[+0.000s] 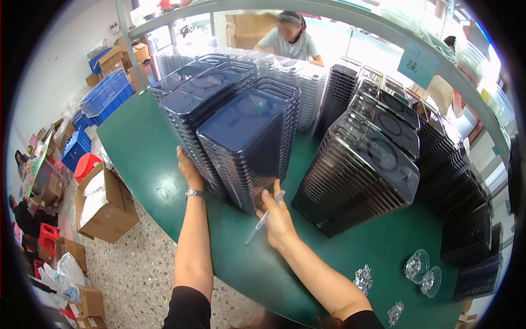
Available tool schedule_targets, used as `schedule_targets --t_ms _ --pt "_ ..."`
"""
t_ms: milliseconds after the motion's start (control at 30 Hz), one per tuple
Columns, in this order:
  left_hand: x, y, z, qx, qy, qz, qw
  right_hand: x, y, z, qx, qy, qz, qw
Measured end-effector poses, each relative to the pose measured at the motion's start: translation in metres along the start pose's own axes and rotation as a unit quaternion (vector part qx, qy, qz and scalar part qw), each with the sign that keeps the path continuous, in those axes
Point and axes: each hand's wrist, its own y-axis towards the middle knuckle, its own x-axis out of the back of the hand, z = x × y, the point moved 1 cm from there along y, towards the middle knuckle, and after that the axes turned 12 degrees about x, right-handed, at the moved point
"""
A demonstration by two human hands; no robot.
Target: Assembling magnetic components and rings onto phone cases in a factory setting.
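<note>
Tall stacks of dark blue, glossy phone cases [241, 123] stand close together on the green table in front of me. My left hand [189, 171] is against the side of the left blue stack [192, 107], gripping it, with some fingers hidden by the cases. My right hand [278, 222] holds a slim, pale pen-like tool [264, 218] across its fingers. The fingertips of this hand also touch the near lower side of the right blue stack. To the right stand stacks of black-edged clear cases [372, 159] with ring outlines, apart from my right hand.
Small silvery parts [363, 279] lie in piles at the near right, beside two clear cups [430, 281] of them. Clear cases [312, 90] and more black stacks [466, 230] line the table. A person [290, 41] sits opposite. Cartons [109, 205] and blue crates [107, 93] stand left.
</note>
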Motion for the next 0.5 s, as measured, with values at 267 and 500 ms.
schedule_targets --t_ms 267,500 --pt "-0.067 0.03 0.035 -0.08 0.154 -0.072 0.982 0.019 0.072 -0.009 0.069 0.021 -0.115 0.991" --pt "-0.114 0.034 0.048 -0.07 0.187 -0.053 0.978 0.004 0.103 0.002 0.159 0.027 -0.227 0.96"
